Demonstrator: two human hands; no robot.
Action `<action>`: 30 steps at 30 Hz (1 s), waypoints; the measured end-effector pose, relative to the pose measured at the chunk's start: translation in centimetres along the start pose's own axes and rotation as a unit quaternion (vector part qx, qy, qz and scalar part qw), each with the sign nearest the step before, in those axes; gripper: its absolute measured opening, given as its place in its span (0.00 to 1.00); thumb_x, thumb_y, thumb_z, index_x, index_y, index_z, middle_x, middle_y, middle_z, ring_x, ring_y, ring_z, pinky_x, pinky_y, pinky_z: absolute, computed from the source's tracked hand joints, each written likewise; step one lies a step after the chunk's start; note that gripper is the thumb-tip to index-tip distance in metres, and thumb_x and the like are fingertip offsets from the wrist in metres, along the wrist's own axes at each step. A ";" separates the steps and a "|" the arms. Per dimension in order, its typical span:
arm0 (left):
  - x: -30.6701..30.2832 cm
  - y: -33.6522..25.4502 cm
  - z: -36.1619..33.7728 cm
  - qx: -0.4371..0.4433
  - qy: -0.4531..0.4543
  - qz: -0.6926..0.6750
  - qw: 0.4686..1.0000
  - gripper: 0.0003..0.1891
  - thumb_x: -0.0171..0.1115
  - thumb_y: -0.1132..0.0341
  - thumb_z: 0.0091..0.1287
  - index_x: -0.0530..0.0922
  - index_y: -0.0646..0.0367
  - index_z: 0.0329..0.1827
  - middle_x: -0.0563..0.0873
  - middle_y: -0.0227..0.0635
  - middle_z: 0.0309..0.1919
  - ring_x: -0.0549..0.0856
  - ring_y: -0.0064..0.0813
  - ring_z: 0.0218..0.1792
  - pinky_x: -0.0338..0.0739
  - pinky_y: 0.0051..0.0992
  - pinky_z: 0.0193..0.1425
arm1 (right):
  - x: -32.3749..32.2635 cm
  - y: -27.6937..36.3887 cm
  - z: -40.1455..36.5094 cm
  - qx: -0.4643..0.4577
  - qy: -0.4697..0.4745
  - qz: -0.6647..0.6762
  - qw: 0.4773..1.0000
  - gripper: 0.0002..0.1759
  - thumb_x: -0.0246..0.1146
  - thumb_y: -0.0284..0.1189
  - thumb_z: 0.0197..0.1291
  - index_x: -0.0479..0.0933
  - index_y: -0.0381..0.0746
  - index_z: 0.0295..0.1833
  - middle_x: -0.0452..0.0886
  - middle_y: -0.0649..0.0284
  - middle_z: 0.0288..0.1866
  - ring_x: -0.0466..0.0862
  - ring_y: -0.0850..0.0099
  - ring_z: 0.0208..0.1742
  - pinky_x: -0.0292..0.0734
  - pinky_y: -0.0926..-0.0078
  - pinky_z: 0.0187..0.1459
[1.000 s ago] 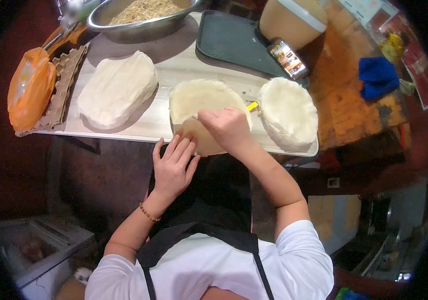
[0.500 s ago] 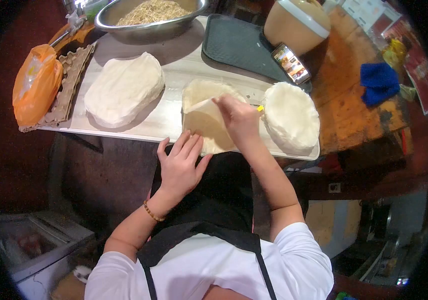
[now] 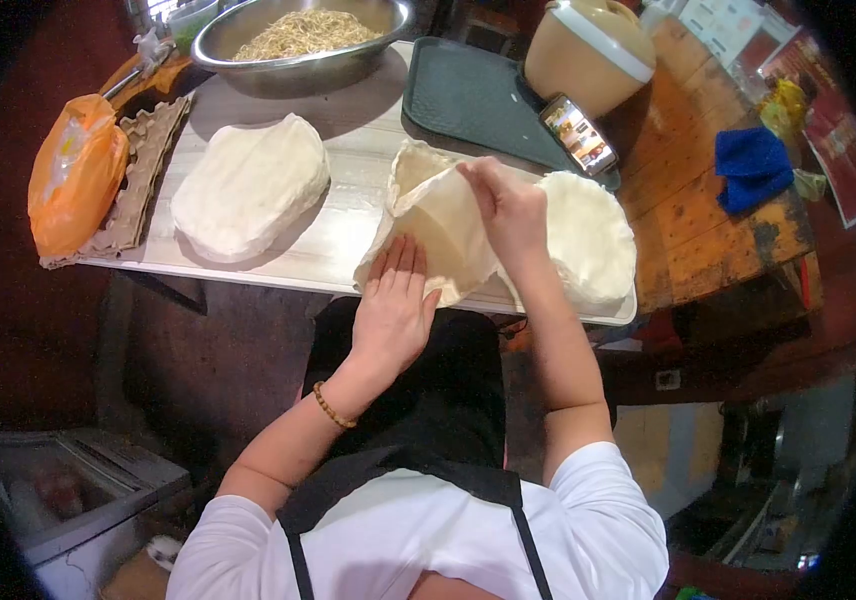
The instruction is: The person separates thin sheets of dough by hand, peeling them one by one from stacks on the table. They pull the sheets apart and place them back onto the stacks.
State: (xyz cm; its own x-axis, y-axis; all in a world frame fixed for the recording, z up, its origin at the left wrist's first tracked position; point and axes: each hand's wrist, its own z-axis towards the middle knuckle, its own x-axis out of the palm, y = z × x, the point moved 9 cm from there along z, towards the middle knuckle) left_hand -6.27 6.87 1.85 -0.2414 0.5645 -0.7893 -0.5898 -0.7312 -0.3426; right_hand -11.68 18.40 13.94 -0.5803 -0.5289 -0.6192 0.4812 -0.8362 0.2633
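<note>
A thin, round spring roll wrapper (image 3: pixel 445 225) lies near the front edge of the table, partly lifted and folded. My right hand (image 3: pixel 511 215) pinches its upper right edge and holds it raised. Flat on the wrapper's lower left part rests my left hand (image 3: pixel 395 310), fingers stretched out. Just right of my right hand is a stack of pale round wrappers (image 3: pixel 593 235), partly hidden by that arm. A larger wrapper stack (image 3: pixel 251 188) sits to the left, apart from both hands.
A steel bowl (image 3: pixel 216 62) of bean sprouts (image 3: pixel 303 35) stands at the back. Behind the wrappers lie a dark tray (image 3: pixel 473 100) and a propped phone (image 3: pixel 580 137) against a tan container (image 3: pixel 588 60). An orange bag (image 3: pixel 76 180) and egg carton (image 3: pixel 143 165) are left; a blue cloth (image 3: pixel 751 168) is right.
Both hands have shifted right. My right hand has raised the wrapper's edge up and to the right, and my left hand has slid further onto the wrapper.
</note>
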 end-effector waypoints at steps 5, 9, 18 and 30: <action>-0.5 -0.2 0.2 0.013 0.010 0.022 1.000 0.27 0.54 0.60 0.70 0.67 0.70 0.67 0.70 0.53 0.68 0.66 0.45 0.71 0.57 0.44 0.75 | -3.5 -3.0 3.3 0.027 -0.043 0.041 0.998 0.03 0.64 0.28 0.63 0.79 0.39 0.39 0.80 0.52 0.28 0.83 0.58 0.27 0.75 0.66 0.30; -0.3 0.1 0.3 -0.001 0.018 0.003 1.000 0.28 0.53 0.59 0.71 0.66 0.70 0.68 0.70 0.52 0.68 0.66 0.45 0.71 0.56 0.44 0.75 | -4.9 -3.7 5.3 0.040 -0.025 0.008 0.999 0.07 0.64 0.31 0.64 0.79 0.38 0.38 0.78 0.50 0.27 0.79 0.59 0.23 0.73 0.68 0.30; -0.1 0.5 0.2 -0.011 0.013 -0.007 1.000 0.29 0.52 0.59 0.71 0.64 0.71 0.70 0.67 0.54 0.70 0.63 0.45 0.74 0.54 0.45 0.77 | -8.2 -6.4 8.2 0.060 -0.108 0.030 0.992 0.14 0.66 0.38 0.64 0.81 0.36 0.38 0.68 0.59 0.19 0.65 0.78 0.22 0.68 0.76 0.27; -0.3 -0.1 0.6 -0.005 0.009 0.028 1.000 0.27 0.54 0.61 0.71 0.67 0.70 0.68 0.69 0.54 0.69 0.66 0.46 0.72 0.55 0.45 0.76 | -9.8 -6.2 12.8 -0.029 -0.001 -0.138 0.990 0.10 0.63 0.33 0.66 0.82 0.40 0.48 0.83 0.55 0.30 0.79 0.74 0.30 0.76 0.73 0.38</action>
State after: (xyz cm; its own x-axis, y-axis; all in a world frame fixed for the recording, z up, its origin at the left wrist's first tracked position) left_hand -6.56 7.04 2.41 -0.2601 0.5151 -0.8167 -0.5678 -0.7657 -0.3021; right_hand -17.37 26.90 27.92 -0.6968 -0.2819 -0.6596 0.3407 -0.9393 0.0415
